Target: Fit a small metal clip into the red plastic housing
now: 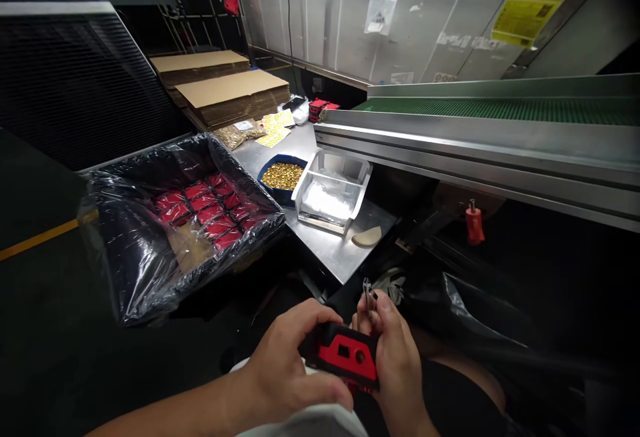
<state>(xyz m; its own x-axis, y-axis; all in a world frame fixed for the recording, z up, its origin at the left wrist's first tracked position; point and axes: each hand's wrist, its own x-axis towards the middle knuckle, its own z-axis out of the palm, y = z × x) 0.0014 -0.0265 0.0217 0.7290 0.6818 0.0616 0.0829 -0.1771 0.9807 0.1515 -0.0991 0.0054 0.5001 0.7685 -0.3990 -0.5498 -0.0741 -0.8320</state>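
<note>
Both hands grip a red-and-black plastic casing (347, 356) low over the lap: left hand (280, 370) clamps its end, right hand (395, 364) pinches a small metal piece (367, 294) (likely a clip); fitting seems underway, needing careful alignment next

Room ahead of our hands, hemmed in on three sides

Between our hands and the steel table (335, 257) we find a dark open gap; on the table, only the bare strip before the clear plastic tray (331, 190) lies open, the blue bowl of brass pieces (281, 176) just beside it. The plastic-lined black crate of red parts (175, 217) blocks the left, and the long steel conveyor frame (475, 150) overhangs the right.
</note>
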